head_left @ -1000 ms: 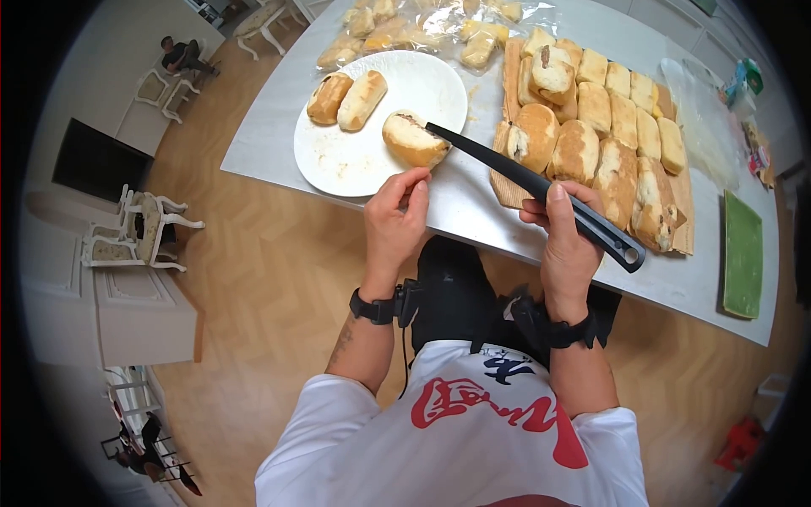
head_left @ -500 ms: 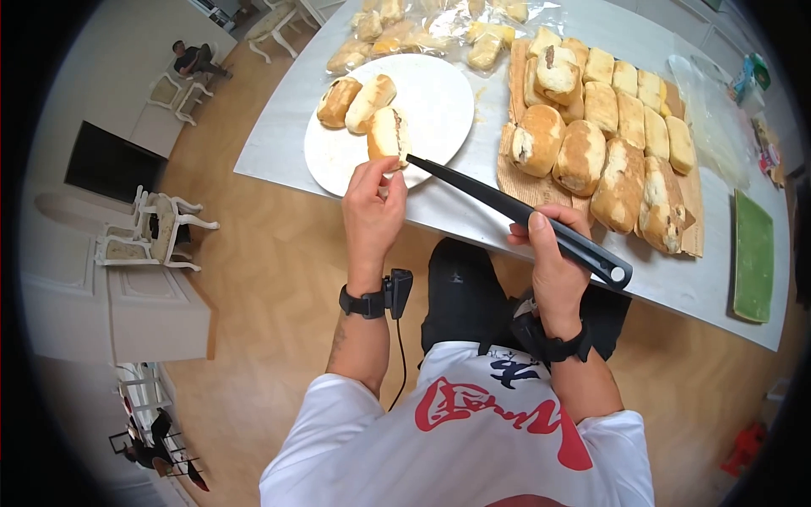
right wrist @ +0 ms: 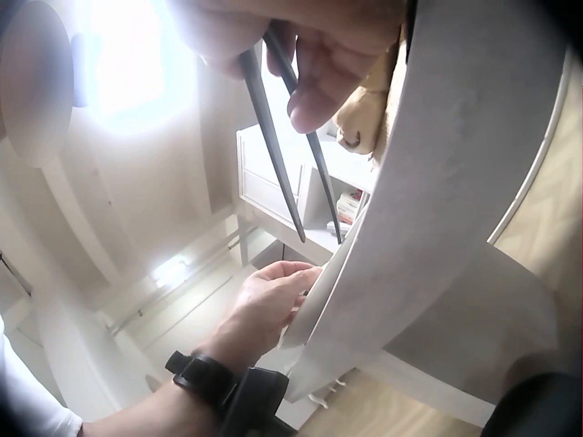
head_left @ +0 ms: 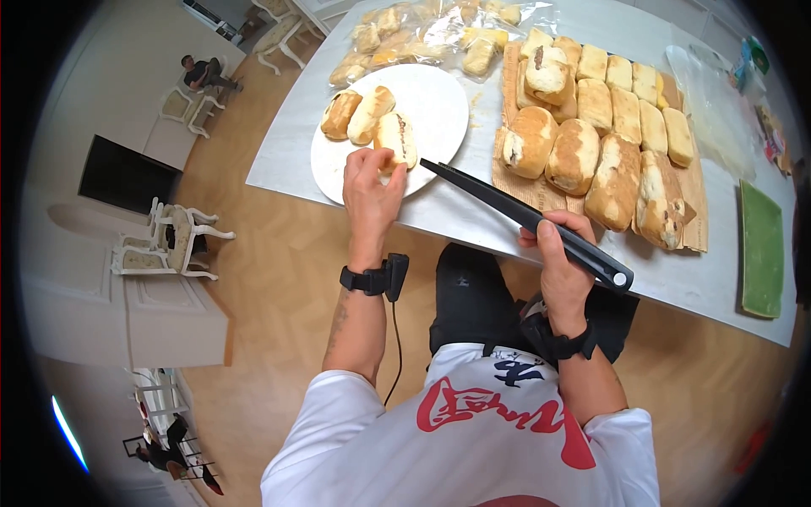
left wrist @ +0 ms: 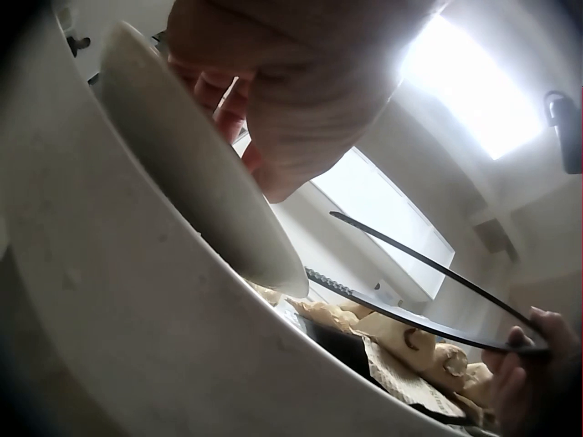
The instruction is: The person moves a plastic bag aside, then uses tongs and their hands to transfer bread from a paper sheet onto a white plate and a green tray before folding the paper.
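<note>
Filled roll [head_left: 400, 133] lies at the near side of the white plate [head_left: 443, 106], its split side showing filling, its near end within the left hand's fingers. We note the left hand [head_left: 370, 198] at the plate's near rim, fingers curled, thumb and fingertips pinching that near end; how firmly, we cannot tell. Two more rolls, the browned roll [head_left: 340, 115] and the pale roll [head_left: 372, 114], lie side by side on the plate, to the left and farther off.

Right hand [head_left: 564, 262] grasps the black tongs [head_left: 498, 204] along the handle, thumb on top, fingers wrapped underneath. The tongs slant from near right to far left. Both wrist views show us their two arms spread, tips parted, nothing between them. In the head view the tips are just to the right of the filled roll, apart from it.

To the right of the plate, brown paper [head_left: 541, 198] bears rows of bread, larger browned rolls [head_left: 612, 182] on the near side. Clear bags of bread [head_left: 401, 42] lie beyond the plate. Green tray [head_left: 762, 249] sits at the table's right.
</note>
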### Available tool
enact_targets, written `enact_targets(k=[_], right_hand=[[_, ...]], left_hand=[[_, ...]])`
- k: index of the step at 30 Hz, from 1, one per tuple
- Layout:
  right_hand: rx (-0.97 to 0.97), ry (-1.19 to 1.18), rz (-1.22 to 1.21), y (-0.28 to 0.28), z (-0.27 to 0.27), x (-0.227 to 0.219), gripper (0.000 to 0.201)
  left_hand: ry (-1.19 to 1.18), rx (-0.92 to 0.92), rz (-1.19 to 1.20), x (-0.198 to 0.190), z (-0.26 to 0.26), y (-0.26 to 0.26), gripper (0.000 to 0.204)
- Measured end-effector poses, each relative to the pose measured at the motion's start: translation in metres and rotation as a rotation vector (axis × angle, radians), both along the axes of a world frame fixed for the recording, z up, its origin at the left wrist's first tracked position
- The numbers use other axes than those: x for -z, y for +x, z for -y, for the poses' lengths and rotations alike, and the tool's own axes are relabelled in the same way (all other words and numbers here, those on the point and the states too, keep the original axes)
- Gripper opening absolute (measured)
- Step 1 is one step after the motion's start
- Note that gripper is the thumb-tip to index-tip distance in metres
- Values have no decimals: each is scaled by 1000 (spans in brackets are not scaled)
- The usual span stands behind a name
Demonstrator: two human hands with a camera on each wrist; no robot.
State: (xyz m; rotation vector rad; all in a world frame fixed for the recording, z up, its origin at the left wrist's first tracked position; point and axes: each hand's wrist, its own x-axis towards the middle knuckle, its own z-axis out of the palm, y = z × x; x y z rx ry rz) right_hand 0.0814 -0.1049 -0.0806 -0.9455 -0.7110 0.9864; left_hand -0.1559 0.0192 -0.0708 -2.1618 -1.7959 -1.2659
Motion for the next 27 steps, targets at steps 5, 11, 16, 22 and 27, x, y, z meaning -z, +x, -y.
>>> enact_targets(k=[5,11,16,22,27], right_hand=[[8,2,-28,4,-2,6,19],[-9,1,25,7,-2,10,23],[2,12,292,10,-3,4,28],[-66,122,282,10,-6,14,32],[-98,115,286,11,-6,17,33]], left_hand=[[-7,63,-26,-6,2,3,22],[-11,130,-131,-9,-14,-5,24],[24,135,-195,-15,-20,2,28],[37,150,-268,-19,-27,8,29],[4,108,-321,-21,-34,6,29]])
